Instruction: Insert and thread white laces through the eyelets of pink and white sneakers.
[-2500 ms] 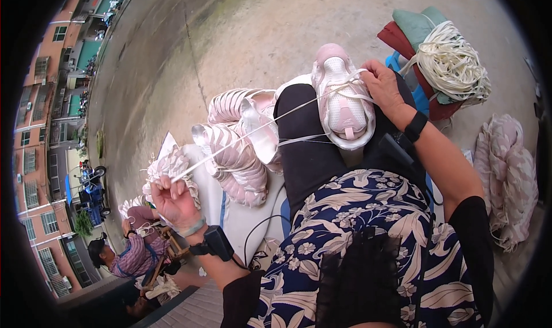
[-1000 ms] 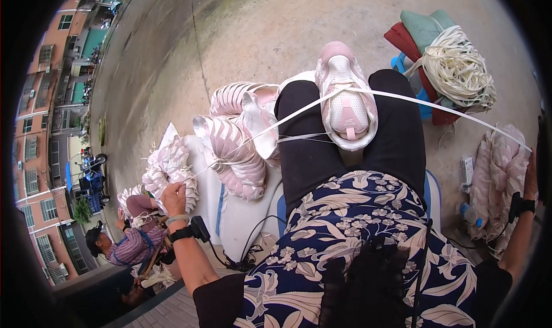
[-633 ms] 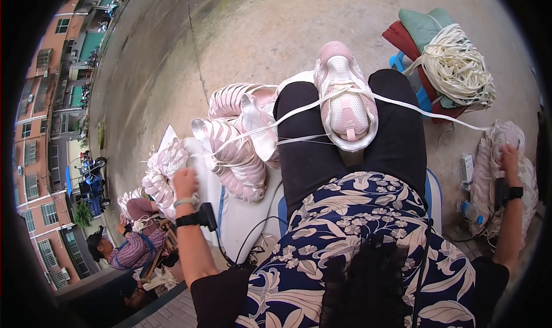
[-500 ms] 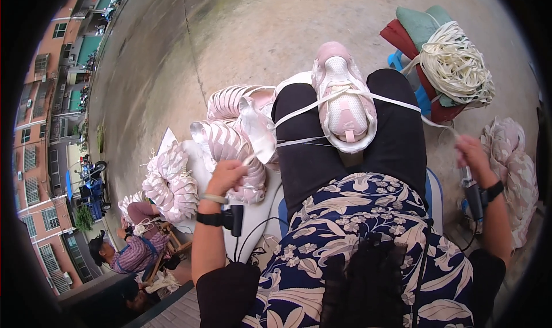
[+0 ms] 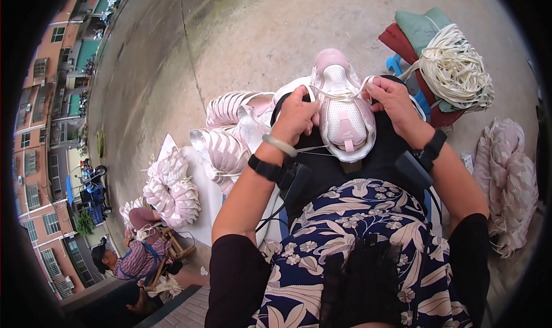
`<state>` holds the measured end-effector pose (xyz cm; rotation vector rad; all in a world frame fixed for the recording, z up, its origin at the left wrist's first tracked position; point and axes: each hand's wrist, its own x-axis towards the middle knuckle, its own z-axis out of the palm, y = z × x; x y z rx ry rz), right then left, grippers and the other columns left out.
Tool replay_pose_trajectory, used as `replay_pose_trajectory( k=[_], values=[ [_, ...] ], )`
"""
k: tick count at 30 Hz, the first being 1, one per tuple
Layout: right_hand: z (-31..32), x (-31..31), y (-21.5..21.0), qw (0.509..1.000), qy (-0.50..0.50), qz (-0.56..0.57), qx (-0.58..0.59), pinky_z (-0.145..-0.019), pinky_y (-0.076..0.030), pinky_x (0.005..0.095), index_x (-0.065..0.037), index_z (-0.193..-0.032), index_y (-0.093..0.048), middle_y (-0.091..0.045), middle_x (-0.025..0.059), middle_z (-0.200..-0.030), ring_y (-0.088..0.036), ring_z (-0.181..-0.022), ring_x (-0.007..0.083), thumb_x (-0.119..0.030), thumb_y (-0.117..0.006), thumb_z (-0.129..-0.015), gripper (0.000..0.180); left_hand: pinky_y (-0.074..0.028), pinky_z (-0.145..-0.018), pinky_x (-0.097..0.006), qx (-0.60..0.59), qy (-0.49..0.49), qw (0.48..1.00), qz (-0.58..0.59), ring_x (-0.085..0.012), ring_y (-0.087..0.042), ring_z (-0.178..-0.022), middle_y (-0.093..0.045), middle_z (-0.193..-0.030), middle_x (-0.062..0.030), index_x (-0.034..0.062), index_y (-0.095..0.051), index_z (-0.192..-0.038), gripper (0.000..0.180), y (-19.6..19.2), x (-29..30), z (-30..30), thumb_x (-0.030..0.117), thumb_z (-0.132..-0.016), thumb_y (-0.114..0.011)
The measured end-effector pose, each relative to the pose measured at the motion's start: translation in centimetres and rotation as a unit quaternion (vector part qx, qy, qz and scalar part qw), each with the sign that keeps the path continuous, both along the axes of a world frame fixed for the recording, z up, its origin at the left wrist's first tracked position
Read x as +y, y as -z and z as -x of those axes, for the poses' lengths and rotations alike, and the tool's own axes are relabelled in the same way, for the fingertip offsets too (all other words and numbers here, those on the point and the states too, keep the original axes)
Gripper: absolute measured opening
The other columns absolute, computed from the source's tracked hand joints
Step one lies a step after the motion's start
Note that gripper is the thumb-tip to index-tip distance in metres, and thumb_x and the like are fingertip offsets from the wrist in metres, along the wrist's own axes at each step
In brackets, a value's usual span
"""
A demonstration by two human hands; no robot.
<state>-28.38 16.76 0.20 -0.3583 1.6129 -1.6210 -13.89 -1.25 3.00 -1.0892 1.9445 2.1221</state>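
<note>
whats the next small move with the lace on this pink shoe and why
Probably draw the white lace snug across the pink shoe: the left hand and the right hand each pinch it at opposite sides of the upper, and it looks slightly slack between them.

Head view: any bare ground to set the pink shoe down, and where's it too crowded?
Bare concrete ground lies beyond the pink shoe, bordered by the stacked shoe uppers on the left and the cord bundle on the right. Crowded: the lap, where left hand and right hand grip the shoe, and the right side by the pink heap.
</note>
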Motion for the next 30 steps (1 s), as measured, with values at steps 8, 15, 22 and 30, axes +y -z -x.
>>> replay_pose_trajectory(
  k=[8, 15, 22, 30],
  values=[
    [0.1, 0.5, 1.5, 0.998, 0.004, 0.024, -0.049, -0.054, -0.041, 0.018, -0.005, -0.084, -0.063, -0.058, -0.0027, -0.07, -0.051, -0.063, 0.0035, -0.019, -0.062, -0.088, 0.015, -0.036, -0.035, -0.019, 0.029, -0.027, 0.999, 0.036, -0.0076, -0.048, -0.039, -0.057, -0.06, -0.0052, 0.0045, -0.051, -0.08, 0.017, 0.1, 0.3, -0.5, 0.017, -0.091, -0.054],
    [-0.9, -0.4, 1.3, 0.996, 0.045, 0.057, -0.052, -0.053, -0.04, 0.018, -0.004, -0.087, -0.064, -0.06, -0.0014, -0.069, -0.051, -0.059, 0.0039, -0.01, -0.063, -0.086, 0.007, -0.04, -0.049, -0.024, 0.142, 0.046, 0.955, 0.255, -0.0115, -0.048, -0.052, -0.056, -0.065, -0.0034, 0.0044, -0.056, -0.078, 0.015, -0.4, 3.0, -1.5, 0.015, -0.089, -0.056],
    [-0.3, -2.4, 1.2, 0.995, 0.06, 0.078, -0.007, -0.055, -0.04, 0.0175, -0.002, -0.085, -0.063, -0.058, -0.0019, -0.068, -0.051, -0.062, 0.0031, -0.006, -0.063, -0.084, 0.005, -0.04, -0.073, -0.037, 0.218, 0.217, 0.827, 0.47, -0.0277, -0.05, -0.075, -0.052, -0.073, -0.0083, 0.0042, -0.055, -0.076, 0.006, -0.6, 3.8, 0.9, 0.008, -0.077, -0.059],
    [-1.3, -1.1, 2.1, 0.992, 0.079, 0.089, 0.041, -0.056, -0.041, 0.0171, -0.001, -0.086, -0.063, -0.057, -0.002, -0.071, -0.05, -0.063, 0.0024, -0.005, -0.062, -0.084, 0.005, -0.041, -0.073, -0.036, 0.203, 0.196, 0.858, 0.429, -0.0256, -0.05, -0.076, -0.054, -0.074, -0.0093, 0.0027, -0.055, -0.078, 0.007, 0.0, 3.3, 0.9, 0.008, -0.077, -0.059]
  ],
)
